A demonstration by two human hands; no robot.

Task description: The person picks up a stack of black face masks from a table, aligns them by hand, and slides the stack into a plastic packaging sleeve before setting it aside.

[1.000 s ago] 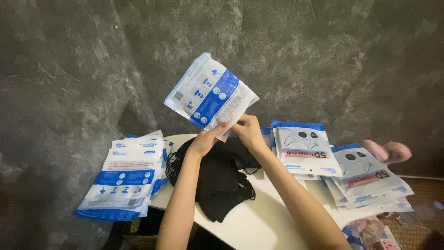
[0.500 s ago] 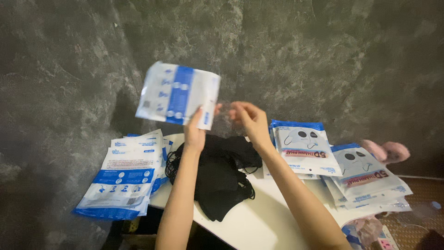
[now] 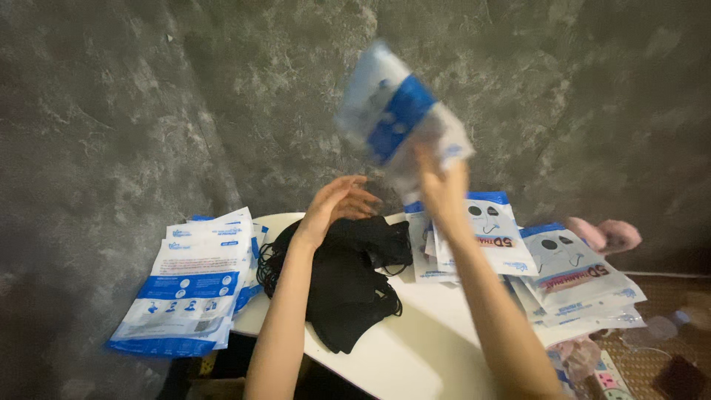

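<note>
My right hand point(image 3: 443, 194) is up high, fingers point(image 3: 426, 164) pinched on the bottom edge of a blue-and-white pouch point(image 3: 400, 126). Held by one edge so it hangs free above the fingers, well clear of the tabletop point(image 3: 404, 352); it's blurred, so can't tell if it's sealed or open. My left hand point(image 3: 337, 207) is lower & to the left of the pouch, fingers point(image 3: 354, 194) loose & spread, gripping nothing, hovering just over the pile of black masks point(image 3: 348, 278) below it. Under the right wrist: stack of printed-face pouches point(image 3: 485, 230), more fanned out further right point(image 3: 574, 278). Far left of the left hand: another stack, back side up point(image 3: 196, 285), overhanging the tabletop edge. Behind the right stacks, sth pink & fluffy point(image 3: 603, 233). My own forearms cross the near tabletop, so reaching the masks means going round them.
</note>
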